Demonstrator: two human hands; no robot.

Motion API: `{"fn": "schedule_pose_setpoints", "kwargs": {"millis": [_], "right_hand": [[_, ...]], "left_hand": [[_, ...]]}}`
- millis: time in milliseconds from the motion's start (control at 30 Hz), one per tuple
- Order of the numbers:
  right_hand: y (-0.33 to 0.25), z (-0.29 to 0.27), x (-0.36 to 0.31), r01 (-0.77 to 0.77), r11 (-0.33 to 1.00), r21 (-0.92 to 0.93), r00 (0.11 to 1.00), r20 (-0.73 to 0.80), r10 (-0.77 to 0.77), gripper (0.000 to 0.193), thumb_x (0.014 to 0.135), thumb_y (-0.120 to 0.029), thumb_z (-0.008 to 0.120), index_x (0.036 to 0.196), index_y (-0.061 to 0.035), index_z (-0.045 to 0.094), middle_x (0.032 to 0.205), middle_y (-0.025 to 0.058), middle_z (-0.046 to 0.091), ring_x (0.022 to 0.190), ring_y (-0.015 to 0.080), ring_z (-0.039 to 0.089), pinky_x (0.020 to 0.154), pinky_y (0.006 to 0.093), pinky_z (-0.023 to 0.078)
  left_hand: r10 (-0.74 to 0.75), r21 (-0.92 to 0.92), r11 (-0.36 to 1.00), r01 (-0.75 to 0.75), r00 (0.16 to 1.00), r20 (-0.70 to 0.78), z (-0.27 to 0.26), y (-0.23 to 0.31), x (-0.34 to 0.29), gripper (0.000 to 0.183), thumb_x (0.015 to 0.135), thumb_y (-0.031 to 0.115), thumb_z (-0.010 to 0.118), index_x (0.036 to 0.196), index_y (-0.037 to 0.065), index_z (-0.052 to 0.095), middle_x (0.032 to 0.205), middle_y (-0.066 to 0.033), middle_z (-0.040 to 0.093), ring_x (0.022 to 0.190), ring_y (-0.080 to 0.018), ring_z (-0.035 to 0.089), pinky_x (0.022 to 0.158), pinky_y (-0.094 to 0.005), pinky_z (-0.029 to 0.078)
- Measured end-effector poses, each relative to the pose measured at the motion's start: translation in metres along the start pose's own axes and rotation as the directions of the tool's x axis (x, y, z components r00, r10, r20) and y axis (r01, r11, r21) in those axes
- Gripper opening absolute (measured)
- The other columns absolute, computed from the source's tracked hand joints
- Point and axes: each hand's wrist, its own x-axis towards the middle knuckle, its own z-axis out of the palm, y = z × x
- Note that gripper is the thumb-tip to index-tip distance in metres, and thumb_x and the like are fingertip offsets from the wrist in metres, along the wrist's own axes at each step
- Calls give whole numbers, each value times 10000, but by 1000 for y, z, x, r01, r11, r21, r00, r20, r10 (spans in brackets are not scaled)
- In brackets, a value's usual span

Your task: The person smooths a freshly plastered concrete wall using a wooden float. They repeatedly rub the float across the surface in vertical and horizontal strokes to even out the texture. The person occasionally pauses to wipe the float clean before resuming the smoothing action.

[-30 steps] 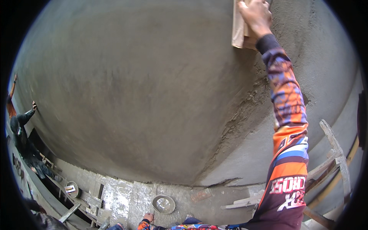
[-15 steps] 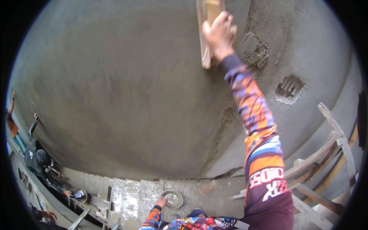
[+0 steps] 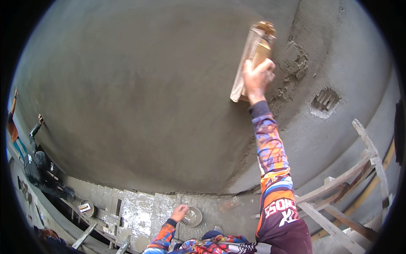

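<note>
My right hand (image 3: 259,78) is closed around the handle of a wooden float (image 3: 249,55), whose long flat board lies against the wet grey plaster wall (image 3: 148,97). The float tilts, its upper end leaning right, and it is close to a rough, unsmoothed strip of plaster (image 3: 296,63). Low in the view, my left hand (image 3: 180,213) has its fingers curled together at the left side of a round bucket (image 3: 198,216). Whatever is in those fingers, if anything, is too small to make out. Wet grey material shows inside the bucket.
A square hole (image 3: 325,101) breaks the wall at right. Wooden framing (image 3: 338,178) stands beside my right arm. Wet planks (image 3: 144,216) run below the wall. At left, a person in dark clothes (image 3: 38,163) and another in orange (image 3: 12,127) reach to the wall; another bucket (image 3: 86,207) stands there.
My right hand and the float have come down and to the right, and the float now leans right. My left hand has shifted slightly upward beside the bucket. The dark-clothed person's lower hand has left the other bucket.
</note>
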Motion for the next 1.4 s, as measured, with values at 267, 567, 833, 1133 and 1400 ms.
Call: {"fn": "schedule_pose_setpoints", "kwargs": {"millis": [267, 567, 833, 1133, 1400], "right_hand": [[-59, 15, 44, 141, 989, 34, 980, -148, -134, 493, 795, -331, 690, 1076, 1, 458, 1052, 212, 562, 1029, 375, 563, 872, 506, 446], [-65, 12, 107, 8, 1000, 30, 978, -207, -2, 490, 815, -341, 673, 1103, 12, 492, 1070, 208, 558, 1001, 387, 571, 878, 493, 443], [-19, -5, 70, -220, 948, 231, 942, -201, 268, 516, 803, -351, 688, 1079, 21, 462, 1081, 238, 554, 982, 432, 570, 890, 550, 445], [-2, 23, -53, -64, 995, 73, 977, -199, 77, 530, 816, -339, 704, 1145, 0, 464, 1082, 206, 535, 1027, 384, 545, 881, 522, 417], [-62, 26, -16, 141, 987, 75, 975, -184, -125, 600, 810, -343, 720, 1239, 0, 479, 1133, 182, 541, 1055, 365, 552, 901, 480, 419]], "left_hand": [[-246, 93, 966, 242, 968, 39, -19, -105, -54, 320, 923, 351, 622, 914, 33, 651, 722, -19, 626, 664, -125, 603, 637, -320, 497], [-475, 139, 868, 476, 879, -44, -44, -146, -103, 291, 922, 297, 631, 920, 11, 680, 792, -50, 682, 674, -147, 651, 656, -316, 533], [-443, -130, 895, 427, 886, -138, -65, -143, -111, 250, 931, 264, 607, 1063, 58, 658, 974, -53, 707, 823, -169, 698, 654, -307, 536], [-458, -155, 883, 442, 885, -85, -72, -139, -113, 275, 967, 304, 585, 1080, 56, 626, 966, -67, 703, 799, -191, 700, 646, -313, 533], [-474, 42, 880, 472, 880, 28, -58, -151, -123, 325, 956, 332, 591, 994, 20, 673, 871, -62, 687, 739, -139, 640, 659, -310, 515]]}}
